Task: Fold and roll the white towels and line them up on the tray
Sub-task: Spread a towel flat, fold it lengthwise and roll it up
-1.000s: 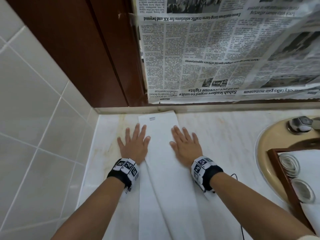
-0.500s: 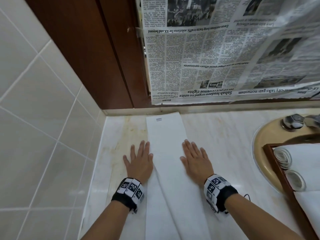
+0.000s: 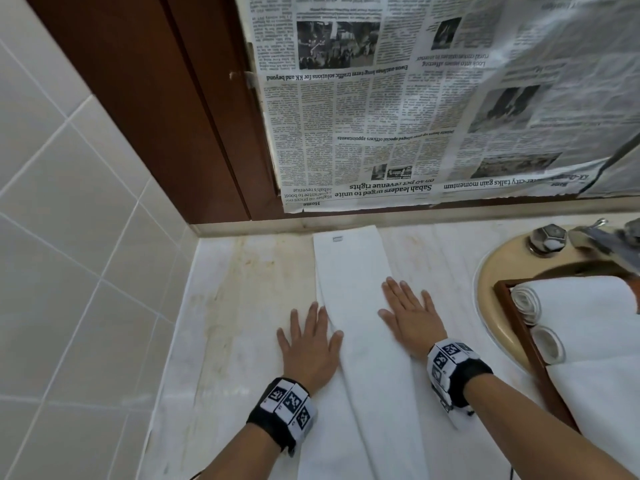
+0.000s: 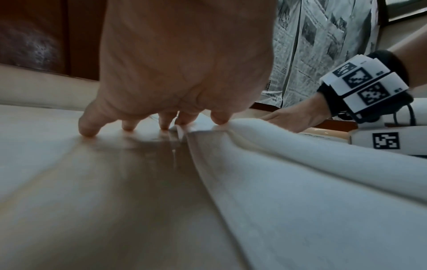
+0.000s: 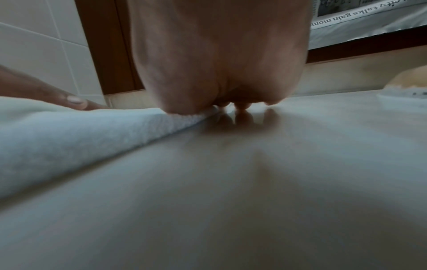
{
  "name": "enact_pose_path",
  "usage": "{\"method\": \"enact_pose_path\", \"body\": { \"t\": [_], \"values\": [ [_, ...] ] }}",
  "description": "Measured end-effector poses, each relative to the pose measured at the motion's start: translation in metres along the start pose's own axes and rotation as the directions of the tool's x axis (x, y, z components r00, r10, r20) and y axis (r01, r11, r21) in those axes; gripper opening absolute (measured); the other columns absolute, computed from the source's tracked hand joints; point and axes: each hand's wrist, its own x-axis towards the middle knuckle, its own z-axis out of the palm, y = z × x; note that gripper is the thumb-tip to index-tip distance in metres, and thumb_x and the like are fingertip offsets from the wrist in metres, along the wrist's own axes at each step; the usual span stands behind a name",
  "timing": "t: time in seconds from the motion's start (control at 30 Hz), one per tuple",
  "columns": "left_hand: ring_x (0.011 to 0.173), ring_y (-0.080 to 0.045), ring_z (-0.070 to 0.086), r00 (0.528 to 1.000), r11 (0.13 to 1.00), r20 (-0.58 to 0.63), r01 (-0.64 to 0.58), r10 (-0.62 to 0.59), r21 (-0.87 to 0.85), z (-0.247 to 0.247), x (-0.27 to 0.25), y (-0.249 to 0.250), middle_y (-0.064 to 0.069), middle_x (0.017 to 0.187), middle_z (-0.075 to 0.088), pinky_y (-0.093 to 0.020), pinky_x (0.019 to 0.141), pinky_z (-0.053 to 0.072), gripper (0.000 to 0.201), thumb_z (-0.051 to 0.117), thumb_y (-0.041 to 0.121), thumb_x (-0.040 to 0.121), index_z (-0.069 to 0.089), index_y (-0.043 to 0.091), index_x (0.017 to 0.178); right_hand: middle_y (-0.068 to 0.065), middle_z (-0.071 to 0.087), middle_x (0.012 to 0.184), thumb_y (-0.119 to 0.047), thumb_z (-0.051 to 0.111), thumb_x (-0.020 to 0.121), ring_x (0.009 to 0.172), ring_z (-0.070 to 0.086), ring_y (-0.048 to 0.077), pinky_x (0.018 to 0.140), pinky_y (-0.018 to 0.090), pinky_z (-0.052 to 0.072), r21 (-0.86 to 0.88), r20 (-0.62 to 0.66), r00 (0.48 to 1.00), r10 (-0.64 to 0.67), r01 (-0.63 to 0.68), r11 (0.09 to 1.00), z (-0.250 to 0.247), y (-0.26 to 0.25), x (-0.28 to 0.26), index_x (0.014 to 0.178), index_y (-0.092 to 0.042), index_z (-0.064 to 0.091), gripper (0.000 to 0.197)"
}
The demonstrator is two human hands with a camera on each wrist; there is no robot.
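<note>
Wooden tray (image 3: 519, 344) beside sink (image 3: 498, 271), newspaper (image 3: 398, 133) behind towel (image 3: 356, 292).

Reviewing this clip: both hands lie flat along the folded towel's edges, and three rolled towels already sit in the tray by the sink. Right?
Not quite: the head view shows two rolled towels in the tray, not three. Both the left hand and right hand do lie flat along the folded towel.

A folded towel (image 3: 360, 327) lies lengthwise on the desk (image 3: 242, 306), its far end against the back wall. The left hand (image 3: 311, 344) rests flat at its left edge, the right hand (image 3: 410, 315) at its right edge. Farther right, a tray (image 3: 519, 344) sits over the sink (image 3: 491, 271), holding rolled towels (image 3: 526, 303).
</note>
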Motion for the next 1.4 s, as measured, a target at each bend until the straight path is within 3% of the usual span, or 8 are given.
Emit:
{"method": "enact_pose_path", "body": {
  "t": [0.2,0.3,0.4,0.5,0.67,0.93,1.17,1.4],
  "values": [
    [0.15,-0.027,0.012,0.987,0.995,-0.159,0.003,-0.019,-0.103,-0.006,0.017,0.026,0.003,0.163,0.019,-0.053,0.12,0.01,0.055,0.031,0.049,0.103,0.028,0.025,0.153,-0.017,-0.017,0.159,-0.062,0.007,0.095,0.151,-0.01,0.012,0.121,0.044,-0.006,0.047,0.025,0.999,-0.046,0.044,0.998,-0.02,0.026,0.023,0.157,-0.026,-0.004,0.073],
    [0.133,-0.03,0.037,0.964,0.992,-0.265,-0.007,-0.028,-0.129,-0.017,0.029,0.022,-0.003,0.15,0.039,-0.046,0.11,0.03,0.048,0.045,0.035,0.1,0.039,0.025,0.147,0.003,0.024,0.161,-0.052,0.032,0.1,0.148,0.022,0.025,0.119,0.044,0.017,0.226,-0.171,0.985,-0.007,0.046,0.973,-0.018,0.009,0.007,0.153,-0.012,0.027,0.067],
    [0.122,-0.027,0.045,0.96,0.992,-0.278,-0.066,0.033,-0.11,-0.026,0.043,0.011,-0.001,0.138,0.047,-0.044,0.103,0.035,0.046,0.05,0.024,0.098,0.048,0.035,0.142,0.004,0.059,0.117,-0.051,0.048,0.094,0.108,0.056,0.028,0.09,0.04,0.043,0.368,-0.298,0.954,0.028,0.088,0.926,-0.014,-0.027,-0.022,0.117,-0.013,0.059,0.046],
    [0.116,-0.021,0.051,0.96,0.987,-0.252,-0.144,0.123,-0.069,-0.035,0.055,0.006,0.005,0.127,0.055,-0.041,0.096,0.039,0.035,0.053,0.021,0.097,0.064,0.038,0.125,-0.003,0.055,0.097,-0.052,0.055,0.092,0.089,0.054,0.02,0.079,0.035,0.043,0.376,-0.195,0.981,0.01,0.065,0.924,-0.014,-0.065,-0.043,0.096,-0.017,0.055,0.035],
    [0.099,-0.014,0.06,0.961,0.969,-0.228,-0.195,0.158,-0.15,-0.044,0.069,-0.003,0.011,0.101,0.063,-0.045,0.093,0.046,0.014,0.063,0.024,0.093,0.071,0.035,0.094,0.002,0.056,0.109,-0.037,0.051,0.096,0.101,0.057,0.023,0.076,0.033,0.044,0.341,-0.073,0.995,0.074,-0.045,0.939,-0.007,-0.098,-0.043,0.107,-0.012,0.057,0.028],
    [0.09,-0.018,0.062,0.931,0.934,-0.278,-0.296,0.236,-0.201,-0.046,0.069,-0.019,0.002,0.092,0.067,-0.034,0.084,0.048,0.017,0.058,0.011,0.093,0.071,0.022,0.096,0.008,0.063,0.088,-0.018,0.057,0.093,0.08,0.059,0.022,0.073,0.036,0.051,0.635,-0.133,0.988,0.083,0.02,0.772,-0.007,-0.125,-0.043,0.089,-0.006,0.061,0.013],
    [0.075,-0.003,0.067,0.933,0.891,-0.277,-0.316,0.23,-0.325,-0.05,0.072,-0.027,-0.001,0.082,0.07,-0.013,0.071,0.048,0.023,0.051,-0.002,0.094,0.068,0.012,0.091,0.011,0.051,0.102,-0.017,0.046,0.1,0.098,0.053,0.028,0.083,0.033,0.045,0.514,-0.057,0.994,0.088,-0.046,0.857,0.007,-0.148,-0.032,0.098,-0.004,0.059,0.018],
    [0.08,-0.017,0.067,0.951,0.922,-0.202,-0.284,0.235,-0.265,-0.055,0.078,-0.026,-0.005,0.087,0.067,-0.032,0.078,0.055,0.026,0.041,-0.001,0.096,0.061,0.014,0.089,0.01,0.046,0.125,-0.013,0.042,0.101,0.119,0.044,0.029,0.093,0.043,0.042,0.381,0.058,0.98,0.19,-0.198,0.903,0.002,-0.167,-0.028,0.118,-0.005,0.053,0.021]
  ]
}}
